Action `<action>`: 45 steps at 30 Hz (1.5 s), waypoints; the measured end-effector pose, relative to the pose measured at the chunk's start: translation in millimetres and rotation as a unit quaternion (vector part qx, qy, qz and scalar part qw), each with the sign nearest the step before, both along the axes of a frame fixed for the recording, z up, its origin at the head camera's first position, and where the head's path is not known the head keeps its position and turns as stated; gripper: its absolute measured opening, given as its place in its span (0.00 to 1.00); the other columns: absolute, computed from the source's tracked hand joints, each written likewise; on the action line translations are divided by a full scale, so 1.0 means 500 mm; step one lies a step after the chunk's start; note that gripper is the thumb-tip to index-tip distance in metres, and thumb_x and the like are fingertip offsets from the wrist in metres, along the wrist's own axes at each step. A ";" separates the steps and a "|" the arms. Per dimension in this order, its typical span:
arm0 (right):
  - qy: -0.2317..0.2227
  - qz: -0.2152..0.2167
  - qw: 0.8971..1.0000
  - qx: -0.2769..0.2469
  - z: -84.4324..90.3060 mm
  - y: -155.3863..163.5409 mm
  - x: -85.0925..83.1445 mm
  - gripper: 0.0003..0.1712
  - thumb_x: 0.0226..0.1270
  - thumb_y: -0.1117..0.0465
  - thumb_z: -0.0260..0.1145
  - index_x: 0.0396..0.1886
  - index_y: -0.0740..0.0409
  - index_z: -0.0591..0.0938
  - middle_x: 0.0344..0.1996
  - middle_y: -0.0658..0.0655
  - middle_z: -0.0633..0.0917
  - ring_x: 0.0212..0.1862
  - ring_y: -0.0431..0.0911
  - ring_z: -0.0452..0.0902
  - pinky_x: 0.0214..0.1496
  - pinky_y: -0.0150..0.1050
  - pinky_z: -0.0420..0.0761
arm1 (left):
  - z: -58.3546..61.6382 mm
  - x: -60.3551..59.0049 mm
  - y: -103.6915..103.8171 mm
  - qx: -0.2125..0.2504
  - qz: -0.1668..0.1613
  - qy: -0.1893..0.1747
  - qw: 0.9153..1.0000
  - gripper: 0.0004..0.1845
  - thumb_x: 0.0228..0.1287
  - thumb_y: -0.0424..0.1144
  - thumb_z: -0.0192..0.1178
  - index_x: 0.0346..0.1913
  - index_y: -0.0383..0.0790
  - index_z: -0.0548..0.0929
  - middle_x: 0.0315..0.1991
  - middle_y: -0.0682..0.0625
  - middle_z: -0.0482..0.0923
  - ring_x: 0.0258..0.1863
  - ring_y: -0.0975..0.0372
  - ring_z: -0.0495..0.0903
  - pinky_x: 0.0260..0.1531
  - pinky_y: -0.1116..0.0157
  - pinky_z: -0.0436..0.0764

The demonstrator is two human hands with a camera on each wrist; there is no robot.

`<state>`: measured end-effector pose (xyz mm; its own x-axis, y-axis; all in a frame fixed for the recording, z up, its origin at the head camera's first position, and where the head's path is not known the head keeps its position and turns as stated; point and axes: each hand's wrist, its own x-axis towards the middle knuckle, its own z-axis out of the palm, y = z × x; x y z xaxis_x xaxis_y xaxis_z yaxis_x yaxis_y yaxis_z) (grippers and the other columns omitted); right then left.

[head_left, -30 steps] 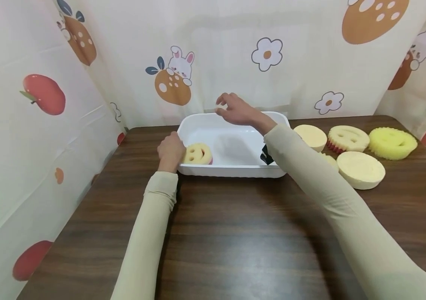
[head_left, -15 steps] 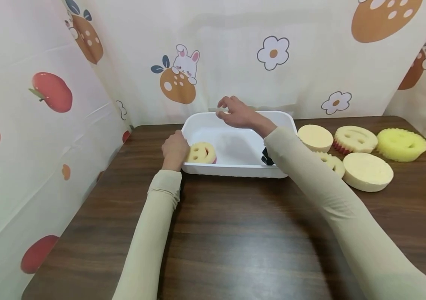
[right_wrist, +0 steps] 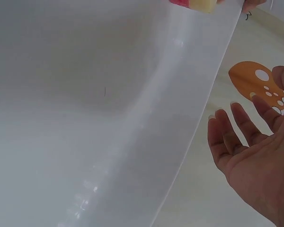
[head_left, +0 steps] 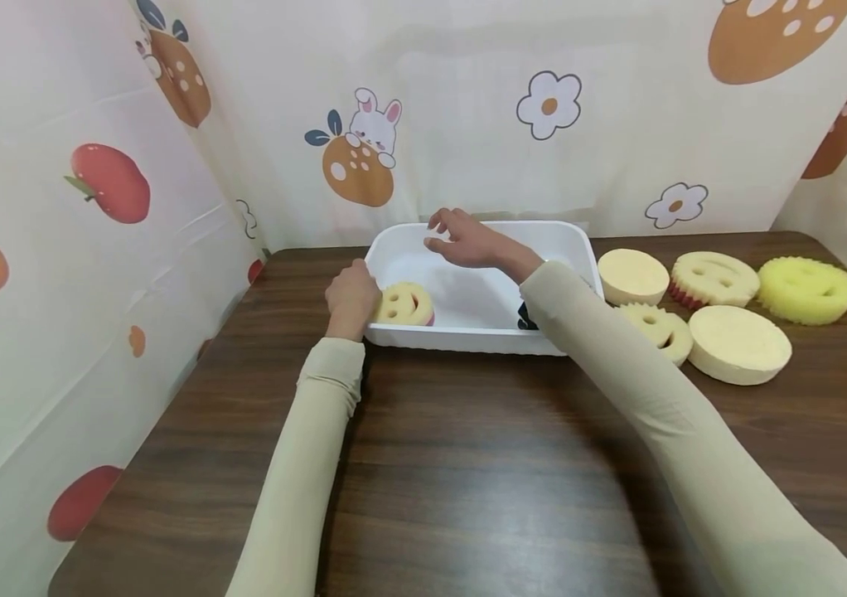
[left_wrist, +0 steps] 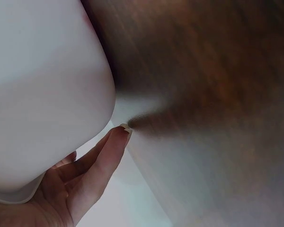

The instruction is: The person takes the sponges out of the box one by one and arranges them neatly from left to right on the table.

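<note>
A white plastic tray (head_left: 468,341) stands on the brown table near the patterned curtain. My left hand (head_left: 353,290) grips the tray's left end. In the left wrist view, its fingers (left_wrist: 104,163) lie along the outside of the tray wall; the thumb is hidden. Close to that hand, a round smiley-face sponge (head_left: 406,305), pale with a pink edge, lies in the tray's front left corner. My right hand (head_left: 471,239) hovers over the back of the tray, holding nothing. Its fingers are spread and loosely bent in the right wrist view.
Right of the tray lie two plain cream rounds (head_left: 740,344), a pale smiley sponge (head_left: 658,333), a red-edged scalloped smiley sponge (head_left: 714,280) and a yellow one (head_left: 809,290). A printed curtain (head_left: 468,99) hangs close behind the tray.
My right hand has come down a little over the tray's back rim. The left hand keeps its hold on the tray. The head view has turned slightly left.
</note>
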<state>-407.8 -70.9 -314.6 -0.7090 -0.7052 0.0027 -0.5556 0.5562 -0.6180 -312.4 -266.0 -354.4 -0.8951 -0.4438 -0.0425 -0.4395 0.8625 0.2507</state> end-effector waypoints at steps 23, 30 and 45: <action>-0.010 0.045 0.999 0.011 -0.041 -0.017 0.002 0.30 0.75 0.45 0.55 0.67 0.57 0.66 0.65 0.65 0.70 0.63 0.58 0.71 0.68 0.50 0.70 | 0.003 -0.001 0.003 -0.011 -0.003 0.005 1.000 0.21 0.77 0.42 0.44 0.65 0.34 0.69 0.58 0.36 0.79 0.56 0.45 0.81 0.53 0.48 0.80; -0.032 0.043 0.998 0.016 -0.052 -0.022 -0.001 0.30 0.75 0.43 0.55 0.67 0.53 0.66 0.66 0.62 0.70 0.63 0.55 0.71 0.67 0.49 0.72 | 0.004 0.002 0.003 -0.010 0.001 -0.003 1.000 0.22 0.77 0.42 0.43 0.65 0.33 0.68 0.58 0.36 0.79 0.56 0.46 0.81 0.54 0.49 0.80; -0.059 0.063 0.996 0.006 -0.063 -0.022 -0.004 0.30 0.75 0.44 0.56 0.68 0.54 0.66 0.66 0.61 0.72 0.65 0.56 0.71 0.67 0.49 0.72 | -0.001 0.001 0.003 -0.013 0.003 -0.002 1.000 0.22 0.77 0.42 0.44 0.66 0.34 0.67 0.57 0.37 0.79 0.55 0.46 0.81 0.52 0.49 0.81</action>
